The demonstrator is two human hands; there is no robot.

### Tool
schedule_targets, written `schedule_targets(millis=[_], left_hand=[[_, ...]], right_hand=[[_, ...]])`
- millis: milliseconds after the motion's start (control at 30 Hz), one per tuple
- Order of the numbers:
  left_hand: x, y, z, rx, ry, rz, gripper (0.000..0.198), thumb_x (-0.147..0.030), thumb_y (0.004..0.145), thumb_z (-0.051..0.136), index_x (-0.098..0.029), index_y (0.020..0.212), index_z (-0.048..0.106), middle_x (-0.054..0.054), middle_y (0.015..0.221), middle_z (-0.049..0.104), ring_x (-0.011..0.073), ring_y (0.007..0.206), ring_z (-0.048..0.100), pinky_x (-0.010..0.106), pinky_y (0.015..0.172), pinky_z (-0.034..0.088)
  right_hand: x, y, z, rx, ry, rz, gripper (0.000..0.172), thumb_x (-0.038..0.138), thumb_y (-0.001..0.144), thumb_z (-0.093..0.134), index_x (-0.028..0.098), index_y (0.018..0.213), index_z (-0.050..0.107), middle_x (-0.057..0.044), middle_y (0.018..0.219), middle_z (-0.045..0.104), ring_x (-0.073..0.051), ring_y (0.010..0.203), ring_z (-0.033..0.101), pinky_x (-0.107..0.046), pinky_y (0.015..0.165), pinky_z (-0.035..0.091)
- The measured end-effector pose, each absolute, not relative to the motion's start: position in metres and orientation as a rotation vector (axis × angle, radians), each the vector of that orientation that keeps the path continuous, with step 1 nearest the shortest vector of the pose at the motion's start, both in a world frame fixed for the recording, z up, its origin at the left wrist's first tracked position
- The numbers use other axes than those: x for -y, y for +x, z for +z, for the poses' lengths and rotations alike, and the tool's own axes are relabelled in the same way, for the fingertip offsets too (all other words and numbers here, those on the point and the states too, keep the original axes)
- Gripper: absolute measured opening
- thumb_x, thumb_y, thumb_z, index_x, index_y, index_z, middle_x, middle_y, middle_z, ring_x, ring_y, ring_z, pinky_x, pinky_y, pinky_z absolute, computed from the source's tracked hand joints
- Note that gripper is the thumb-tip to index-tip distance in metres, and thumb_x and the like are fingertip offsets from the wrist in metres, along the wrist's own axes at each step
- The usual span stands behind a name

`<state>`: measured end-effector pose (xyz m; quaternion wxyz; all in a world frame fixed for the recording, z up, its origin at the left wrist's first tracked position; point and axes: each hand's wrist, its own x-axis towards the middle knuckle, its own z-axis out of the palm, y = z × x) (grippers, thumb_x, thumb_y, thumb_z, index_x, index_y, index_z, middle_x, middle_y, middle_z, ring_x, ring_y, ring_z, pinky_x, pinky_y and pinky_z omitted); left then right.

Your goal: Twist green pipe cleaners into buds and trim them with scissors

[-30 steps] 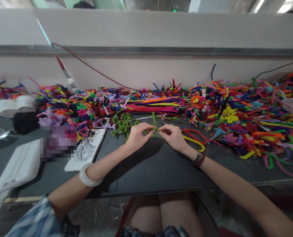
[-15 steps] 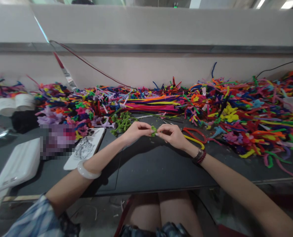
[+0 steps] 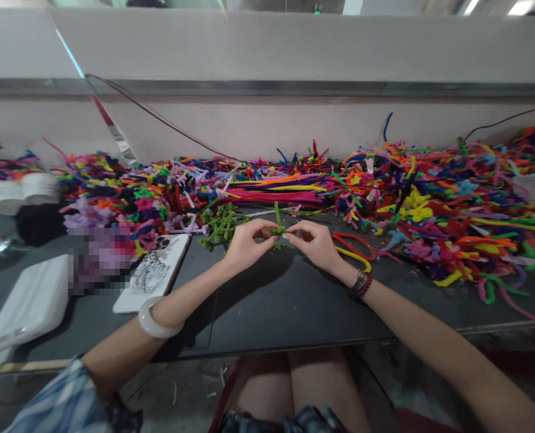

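"Change logged?"

"Green pipe-cleaner sprig [image 3: 277, 229] showed an upright stem above its knot, unlike the compact tuft earlier."

"Grip?"

"Narrow: left hand [image 3: 248, 245] and right hand [image 3: 313, 244] pinched it fingertip to fingertip, above the dark tabletop [image 3: 267, 313], near the green pipe-cleaner bundle [image 3: 219, 225]."

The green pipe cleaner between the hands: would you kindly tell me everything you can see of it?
The green pipe cleaner is a fuzzy, wire-like chenille stem, bent into a small tight knot with one straight end standing upright. The left hand and right hand pinch it from either side with their fingertips, above the dark tabletop.
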<state>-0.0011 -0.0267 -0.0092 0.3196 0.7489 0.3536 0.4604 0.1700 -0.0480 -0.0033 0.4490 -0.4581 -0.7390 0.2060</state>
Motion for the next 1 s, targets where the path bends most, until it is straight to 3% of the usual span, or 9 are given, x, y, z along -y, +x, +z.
schedule_targets(millis=[200, 567, 767, 1000], left_hand=[[0.034, 0.0, -0.002, -0.935, 2.252, 1.241, 0.016, -0.021, 0.072, 0.051, -0.016, 0.082, 0.062, 0.004, 0.07, 0.059, 0.0115, 0.062, 0.052, 0.023, 0.061, 0.043], [0.034, 0.0, -0.004, -0.979, 2.225, 1.196, 0.016, -0.023, 0.073, 0.05, -0.018, 0.079, 0.064, 0.007, 0.079, 0.063, 0.0161, 0.075, 0.056, 0.026, 0.069, 0.042], [0.028, -0.003, 0.001, -0.922, 1.869, 0.94, 0.02, -0.029, 0.07, 0.054, -0.013, 0.06, 0.061, 0.003, 0.059, 0.059, 0.0124, 0.057, 0.052, 0.023, 0.056, 0.039], [0.022, -0.008, -0.002, -0.737, 1.336, 0.705, 0.016, -0.027, 0.063, 0.063, -0.011, 0.061, 0.062, 0.001, 0.057, 0.057, 0.0098, 0.059, 0.053, 0.025, 0.065, 0.043]], right_hand=[[0.046, 0.17, -0.01, 1.87, -1.13, 0.492, 0.018, 0.031, 0.074, 0.053, 0.015, 0.076, 0.062, -0.002, 0.067, 0.057, -0.008, 0.052, 0.042, -0.022, 0.049, 0.032], [0.047, 0.168, -0.012, 1.911, -1.127, 0.457, 0.014, 0.025, 0.075, 0.052, 0.015, 0.075, 0.061, -0.001, 0.065, 0.055, -0.009, 0.055, 0.044, -0.022, 0.051, 0.033], [0.051, 0.169, -0.007, 1.957, -1.08, 0.557, 0.016, 0.028, 0.077, 0.05, 0.015, 0.072, 0.058, -0.001, 0.066, 0.053, -0.008, 0.054, 0.042, -0.021, 0.05, 0.033], [0.053, 0.169, -0.002, 1.955, -1.055, 0.762, 0.017, 0.031, 0.076, 0.051, 0.016, 0.07, 0.057, -0.001, 0.07, 0.052, -0.007, 0.05, 0.043, -0.02, 0.045, 0.034]])
